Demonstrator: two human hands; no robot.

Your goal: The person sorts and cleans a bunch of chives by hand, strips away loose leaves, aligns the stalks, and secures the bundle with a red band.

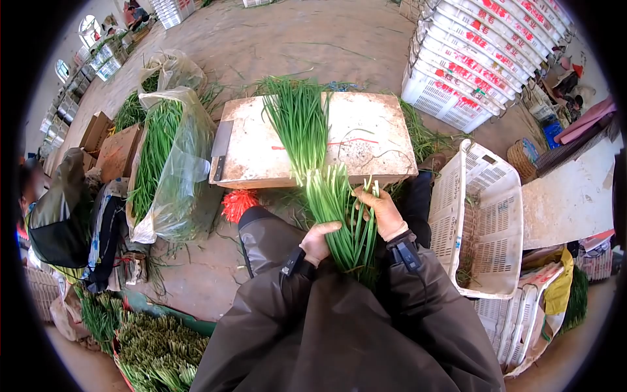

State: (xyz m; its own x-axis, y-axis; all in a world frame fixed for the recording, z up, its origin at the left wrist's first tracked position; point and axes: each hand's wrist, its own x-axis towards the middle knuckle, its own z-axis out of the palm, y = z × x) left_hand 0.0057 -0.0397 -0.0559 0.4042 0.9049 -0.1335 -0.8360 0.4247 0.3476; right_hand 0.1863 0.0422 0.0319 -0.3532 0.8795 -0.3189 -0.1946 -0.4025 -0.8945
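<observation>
A bundle of long green stalks (336, 222) with pale ends lies across my lap, its pale ends towards the board. My left hand (318, 243) is wrapped round its left side, thumb on top. At its upper right, my right hand (382, 210) has its fingers curled round some stalks near the pale ends. Beyond them, a second bunch of green stalks (297, 121) rests on the white-topped wooden board (372, 130), pale ends towards me. A knife with a wide blade (221, 147) lies along the board's left edge.
Left of the board stands a clear plastic bag (186, 176) of greens; red strings (239, 206) lie nearer. A white crate (493, 228) is at right, stacked crates (470, 59) behind. More bundles (160, 349) lie lower left. A person (32, 186) is at far left.
</observation>
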